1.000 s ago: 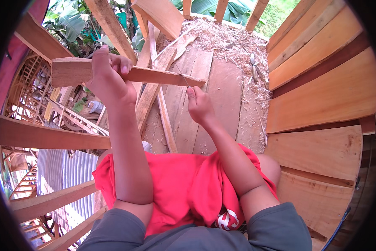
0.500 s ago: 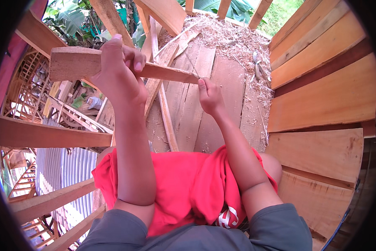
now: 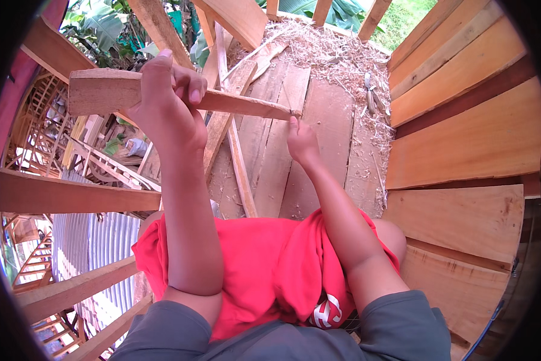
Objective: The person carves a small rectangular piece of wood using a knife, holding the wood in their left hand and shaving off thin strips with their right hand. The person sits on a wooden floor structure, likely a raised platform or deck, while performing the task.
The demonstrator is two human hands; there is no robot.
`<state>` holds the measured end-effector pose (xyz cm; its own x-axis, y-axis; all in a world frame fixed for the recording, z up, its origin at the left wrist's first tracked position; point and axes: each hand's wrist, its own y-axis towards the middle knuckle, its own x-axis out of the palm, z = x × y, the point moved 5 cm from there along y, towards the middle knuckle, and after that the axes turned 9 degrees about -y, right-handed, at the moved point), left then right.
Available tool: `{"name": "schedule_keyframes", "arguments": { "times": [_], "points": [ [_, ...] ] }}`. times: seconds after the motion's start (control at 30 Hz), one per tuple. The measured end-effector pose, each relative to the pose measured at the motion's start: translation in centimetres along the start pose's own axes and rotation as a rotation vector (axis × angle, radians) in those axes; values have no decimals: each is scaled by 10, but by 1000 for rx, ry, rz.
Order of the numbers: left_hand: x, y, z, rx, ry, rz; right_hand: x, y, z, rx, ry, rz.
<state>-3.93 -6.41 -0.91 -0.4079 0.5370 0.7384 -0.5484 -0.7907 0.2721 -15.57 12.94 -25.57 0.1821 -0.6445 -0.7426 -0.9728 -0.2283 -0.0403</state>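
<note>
My left hand [image 3: 168, 99] is wrapped around a long wooden board [image 3: 105, 90], held raised at the left. The board runs from its thick, squared end near my left hand toward its narrow right end. There, my right hand [image 3: 303, 139] is closed with the thumb up, right at the board's tip. A thin dark line [image 3: 287, 96] rises from that spot; whether it is a blade, wire or string cannot be made out. What sits inside my right fingers is hidden. A red cloth [image 3: 252, 259] lies over my lap.
Wood shavings [image 3: 336, 51] cover the far part of the plank floor [image 3: 318, 174]. A hand tool [image 3: 371, 96] lies among them by the right board wall [image 3: 463, 144]. Loose battens [image 3: 240, 168] lean in front of me, and open framing rails [image 3: 78, 191] stand at the left.
The board has shifted slightly, and its narrow end now reaches farther right past my right thumb. The thin dark line stands more upright and farther right. Both hands keep their hold.
</note>
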Motion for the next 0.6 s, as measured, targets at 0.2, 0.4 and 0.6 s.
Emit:
{"name": "schedule_keyframes", "arguments": {
  "times": [0.2, 0.4, 0.6],
  "points": [
    [1, -5, 2, -14, 115, -56, -8, -3, -15, -118, 23, -89],
    [8, -7, 2, -21, 134, -57, 0, 2, -6, -28, -45, -30],
    [7, -6, 6, 8, 64, -90, -10, -5, -28, -138, 35, -63]
  ]
}}
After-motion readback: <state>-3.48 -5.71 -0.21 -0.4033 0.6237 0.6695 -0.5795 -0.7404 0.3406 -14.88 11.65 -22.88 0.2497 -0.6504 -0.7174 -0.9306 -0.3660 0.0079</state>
